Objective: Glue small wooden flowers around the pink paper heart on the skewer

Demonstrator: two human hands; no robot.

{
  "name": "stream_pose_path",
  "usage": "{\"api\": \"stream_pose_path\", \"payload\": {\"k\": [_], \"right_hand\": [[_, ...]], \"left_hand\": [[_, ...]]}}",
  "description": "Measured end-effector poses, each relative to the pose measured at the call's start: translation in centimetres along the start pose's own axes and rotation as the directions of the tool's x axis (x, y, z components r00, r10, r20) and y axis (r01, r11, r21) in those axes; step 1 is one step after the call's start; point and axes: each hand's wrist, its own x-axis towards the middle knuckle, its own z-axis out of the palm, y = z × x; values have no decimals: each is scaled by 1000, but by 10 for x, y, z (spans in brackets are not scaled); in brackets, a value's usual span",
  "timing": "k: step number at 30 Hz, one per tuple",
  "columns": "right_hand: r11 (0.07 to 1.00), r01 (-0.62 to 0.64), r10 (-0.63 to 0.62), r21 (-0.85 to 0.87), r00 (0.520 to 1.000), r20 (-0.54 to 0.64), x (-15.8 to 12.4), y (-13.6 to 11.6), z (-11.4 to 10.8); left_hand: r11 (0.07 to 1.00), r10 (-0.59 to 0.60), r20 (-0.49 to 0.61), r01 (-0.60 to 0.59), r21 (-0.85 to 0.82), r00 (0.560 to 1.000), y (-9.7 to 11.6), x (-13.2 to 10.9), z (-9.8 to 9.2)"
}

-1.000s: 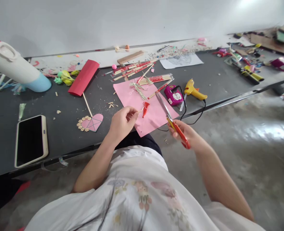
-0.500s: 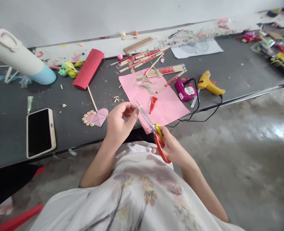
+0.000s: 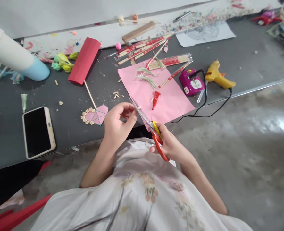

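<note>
My right hand (image 3: 169, 142) grips a pair of scissors (image 3: 144, 117) with red and yellow handles. The blades point up and left, across the fingertips of my left hand (image 3: 120, 123). Thumb and forefinger of that hand are pinched on a small pale wooden stick (image 3: 139, 107), whose tip shows by the blades; the rest is hidden. Left of this hand lies a pink paper heart (image 3: 100, 115) on a stick, edged partly with small beige flower-like pieces (image 3: 86, 119). Beyond the scissors is a pink sheet (image 3: 173, 101) with a red tassel (image 3: 155, 98) on it.
A phone (image 3: 37, 133) lies at the left edge of the desk, with a white and blue bottle (image 3: 33, 65) behind it. Further back are a red paper roll (image 3: 85, 61) and packets of chopsticks (image 3: 142, 49). A purple device (image 3: 192, 82) and yellow glue gun (image 3: 219, 75) sit right.
The view has shifted and tilted slightly. The scissors appear a little more closed, with their blades still at the stick. Both hands keep their holds.
</note>
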Motion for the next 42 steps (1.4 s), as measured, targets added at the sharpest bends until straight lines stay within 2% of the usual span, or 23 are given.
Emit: {"api": "stream_pose_path", "payload": {"k": [5, 13, 19, 23, 28, 42], "right_hand": [[998, 9, -13, 60, 998, 60, 4, 0, -2], [989, -45, 24, 144, 989, 143, 7, 5, -1], [989, -19, -2, 147, 990, 138, 10, 5, 1], [972, -53, 19, 231, 989, 145, 11, 9, 5], [948, -86, 38, 307, 986, 159, 12, 10, 9], [945, -101, 54, 311, 986, 156, 10, 10, 13]], "left_hand": [[1000, -13, -14, 13, 5, 1000, 1, 2, -1], [997, 4, -23, -2, 83, 1000, 0, 3, -3], [990, 33, -26, -30, 139, 999, 2, 4, -4], [984, 31, -23, -26, 176, 999, 3, 5, -3], [989, 6, -23, -3, 147, 1000, 3, 5, -2], [989, 3, -31, 2, 148, 1000, 0, 4, -3]]}}
